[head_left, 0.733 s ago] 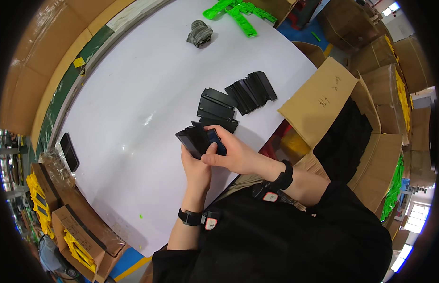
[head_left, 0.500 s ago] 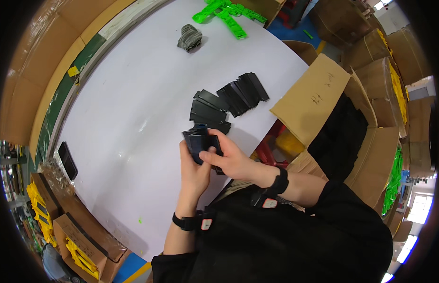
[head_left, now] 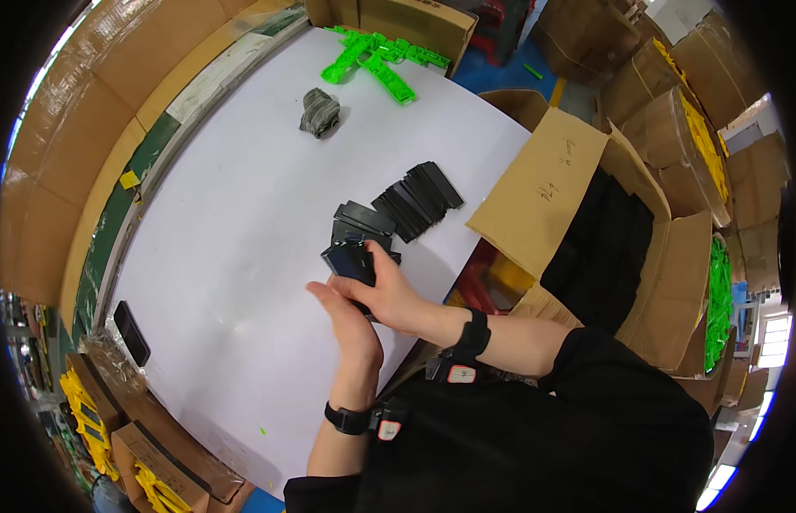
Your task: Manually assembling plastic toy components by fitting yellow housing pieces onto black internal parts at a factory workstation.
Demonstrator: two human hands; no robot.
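A stack of thin black rectangular pieces [head_left: 351,262] is gripped in my right hand [head_left: 391,295], its thumb and fingers closed along the sides. My left hand [head_left: 353,332] is just below the stack's near end, fingers stretched out and apart from the pieces' far part; whether its palm touches the stack is hidden. Beyond my hands, more black pieces [head_left: 364,217] lie fanned on the white table [head_left: 218,256], partly covered by the held stack. A row of similar overlapping black pieces [head_left: 418,201] lies farther right.
A crumpled grey cloth [head_left: 319,113] and bright green plastic parts [head_left: 377,61] lie at the far side. To the right stands an open cardboard box [head_left: 535,184] of black material. A phone [head_left: 131,333] lies at the left edge, near boxes of yellow parts [head_left: 90,419].
My left hand has let go of the stack and straightened its fingers, while my right hand has closed around it. The whole view has shifted, with the table lower in the picture.
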